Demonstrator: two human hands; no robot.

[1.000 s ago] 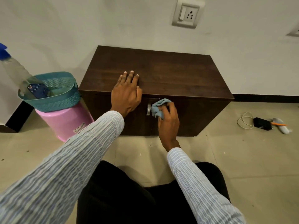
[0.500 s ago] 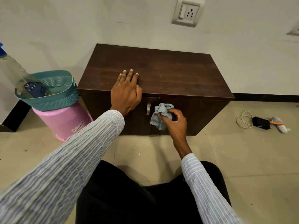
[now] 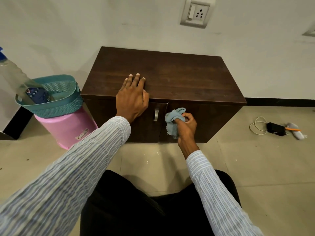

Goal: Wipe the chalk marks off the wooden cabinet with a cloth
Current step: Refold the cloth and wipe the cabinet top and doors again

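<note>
Wooden cabinet [image 3: 170,77]: dark brown, low, two front doors, standing on a tiled floor [image 3: 255,167] against a pale wall [image 3: 119,23]. A metal door handle [image 3: 156,114] sits near the upper inner edge of the left door. Chalk marks: none can be made out on top or front.

Cloth [image 3: 173,120]: light blue, crumpled, pressed against the upper part of the right door, just right of the handle; one end hangs down.

Right hand [image 3: 186,125]: fingers curled closed around the cloth, bunching it at the door face. Striped sleeve [image 3: 213,193] to the wrist.

Left hand [image 3: 132,99]: flat, palm down over the front edge of the cabinet top; fingers extended and close together on the top, thumb at the edge. Holds nothing.

Left of cabinet: pink bucket [image 3: 66,126], touching or just beside the cabinet corner, with a teal perforated basket [image 3: 56,103] set on it. In the basket, a clear spray bottle [image 3: 15,75] leans left, and a dark remote control [image 3: 36,96] lies beside it.

Floor, right, well apart from the cabinet: black adapter [image 3: 276,131] with coiled white cable [image 3: 255,126].

Wall above: socket and switch plate [image 3: 196,13].
</note>
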